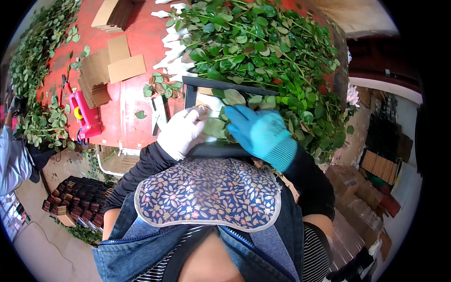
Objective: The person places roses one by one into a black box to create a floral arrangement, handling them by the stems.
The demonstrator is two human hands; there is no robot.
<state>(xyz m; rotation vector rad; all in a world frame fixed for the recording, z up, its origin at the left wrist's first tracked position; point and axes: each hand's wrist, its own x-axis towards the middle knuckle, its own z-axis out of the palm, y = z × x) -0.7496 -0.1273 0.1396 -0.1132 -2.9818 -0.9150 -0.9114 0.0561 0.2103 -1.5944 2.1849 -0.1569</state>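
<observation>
A black ribbed tray [190,99] lies in front of me at the red table's near edge. Inside it are green leafy stems [234,97] and a white net-sleeved flower head [215,104]. My left hand [182,133], in a white glove, is over the tray's left part with fingers curled in beside the net sleeve; what they grip is hidden. My right hand [257,130], in a blue and teal glove, rests over the leaves with its fingers stretched out. Beyond the tray lies a large pile of leafy stems [263,47] with white net-sleeved heads [176,51] at its left end.
Left on the red table [127,113] are brown cardboard pieces [127,68], a pink tape dispenser [85,115] and loose leaves. More foliage [42,51] lines the far left, near another person's sleeve [16,155]. Cardboard boxes [354,188] stand at the right.
</observation>
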